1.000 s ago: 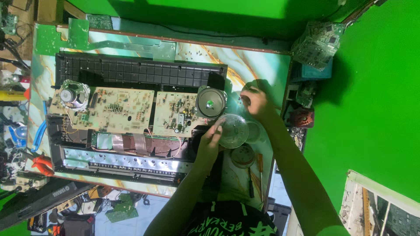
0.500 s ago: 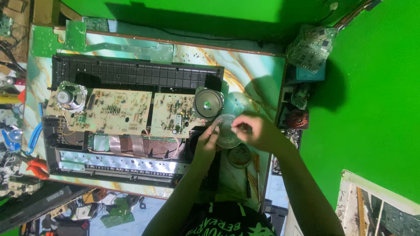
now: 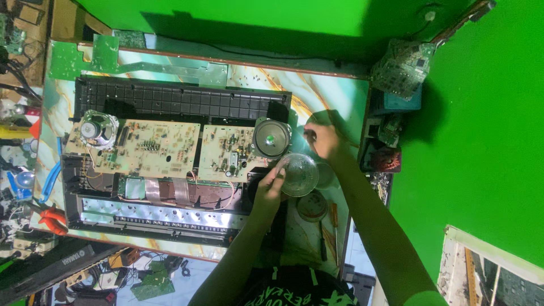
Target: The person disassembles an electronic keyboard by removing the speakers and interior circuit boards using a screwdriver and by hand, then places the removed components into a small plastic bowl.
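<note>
My left hand [image 3: 271,190] grips the clear, round plastic bowl [image 3: 299,174] by its rim. My right hand [image 3: 323,140] is loosely clenched just beyond it; I can't tell whether it holds anything.

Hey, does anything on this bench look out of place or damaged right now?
No damage shows. The opened black casing has its circuit boards exposed and the right speaker askew. The left hand holds a clear bowl.

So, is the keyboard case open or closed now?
Open. The black case has no cover, so two circuit boards and both round speakers lie exposed inside.
</note>
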